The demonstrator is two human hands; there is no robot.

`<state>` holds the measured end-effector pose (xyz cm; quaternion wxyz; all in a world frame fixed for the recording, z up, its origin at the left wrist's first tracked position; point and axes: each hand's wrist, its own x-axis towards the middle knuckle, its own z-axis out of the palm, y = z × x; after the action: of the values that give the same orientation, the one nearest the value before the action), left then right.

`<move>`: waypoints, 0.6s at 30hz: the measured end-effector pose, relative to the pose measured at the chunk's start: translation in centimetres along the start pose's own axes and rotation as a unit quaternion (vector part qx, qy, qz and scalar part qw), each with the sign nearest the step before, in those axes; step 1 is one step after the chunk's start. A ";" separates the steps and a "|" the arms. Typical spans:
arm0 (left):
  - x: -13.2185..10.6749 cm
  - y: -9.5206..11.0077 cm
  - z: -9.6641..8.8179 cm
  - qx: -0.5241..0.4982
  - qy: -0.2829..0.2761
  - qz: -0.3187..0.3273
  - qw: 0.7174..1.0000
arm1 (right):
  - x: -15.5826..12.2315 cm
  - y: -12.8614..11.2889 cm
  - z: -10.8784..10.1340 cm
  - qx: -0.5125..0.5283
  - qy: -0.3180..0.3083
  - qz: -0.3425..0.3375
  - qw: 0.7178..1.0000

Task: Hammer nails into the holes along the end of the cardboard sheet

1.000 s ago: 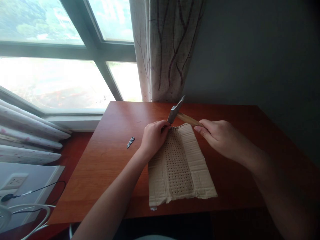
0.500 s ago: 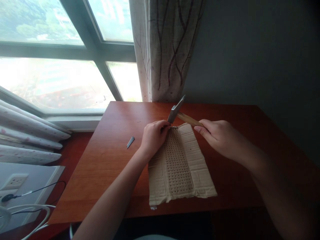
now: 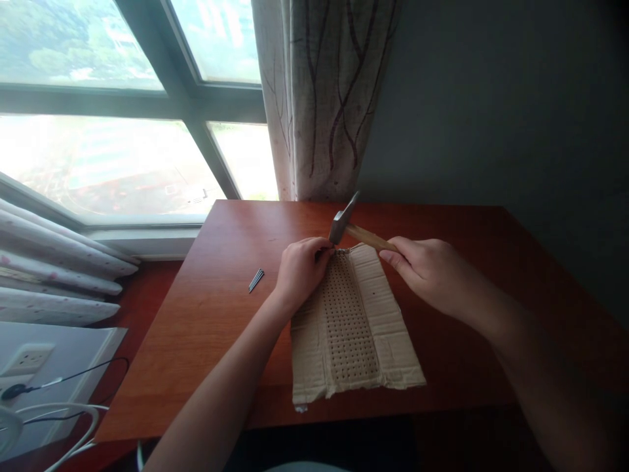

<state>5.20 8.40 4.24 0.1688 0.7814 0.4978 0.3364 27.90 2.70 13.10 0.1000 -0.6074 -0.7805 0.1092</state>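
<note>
A hammer (image 3: 369, 237) with a wooden handle and grey metal head is gripped in my right hand (image 3: 425, 267), fingers wrapped around the handle's end. The head is down at the fingertips of my left hand (image 3: 303, 272), by the far edge of a cardboard piece (image 3: 350, 328). My left thumb and fingers are pinched together there; what is between them is too small and hidden to make out. Rows of small holes cover the cardboard's middle strip. Several nails (image 3: 256, 280) lie in a small bunch left of my left hand.
The cardboard lies on a reddish-brown wooden table (image 3: 206, 341). Behind the table hang a patterned curtain (image 3: 327, 98) and a dark wall (image 3: 481, 111). A window stands at the left, with a socket (image 3: 32, 359) and cables (image 3: 73, 413) below.
The hammer and my right hand have shifted slightly left, and the hammer head sits a little lower. My left hand stays at the cardboard's far edge.
</note>
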 end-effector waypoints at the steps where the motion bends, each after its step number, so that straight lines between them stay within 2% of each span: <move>1: 0.0 0.0 0.0 0.004 -0.007 -0.001 1.000 | 0.0 0.0 0.1 -0.006 -0.010 0.001 1.000; 3: 0.0 -0.1 0.1 0.011 -0.016 -0.001 1.000 | 0.0 0.1 0.2 -0.003 -0.016 0.002 1.000; 7: 0.2 -0.1 -0.2 0.020 -0.024 0.006 0.999 | 0.0 0.2 -0.1 0.018 0.014 -0.004 1.000; 11: 0.1 0.1 -1.3 0.035 -0.015 0.033 0.999 | -0.2 0.3 -0.2 0.021 0.030 -0.006 0.999; 14: -0.7 0.8 -2.4 0.065 -0.011 0.076 0.995 | -0.4 0.6 0.0 0.023 0.028 0.000 0.999; 18: -2.6 1.8 -3.0 0.096 -0.050 0.116 0.987 | -0.5 0.9 0.2 0.033 0.022 0.011 0.999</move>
<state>3.61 5.06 6.58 0.0777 0.8619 0.4251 0.2653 28.79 2.42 12.67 0.1359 -0.6144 -0.7674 0.1232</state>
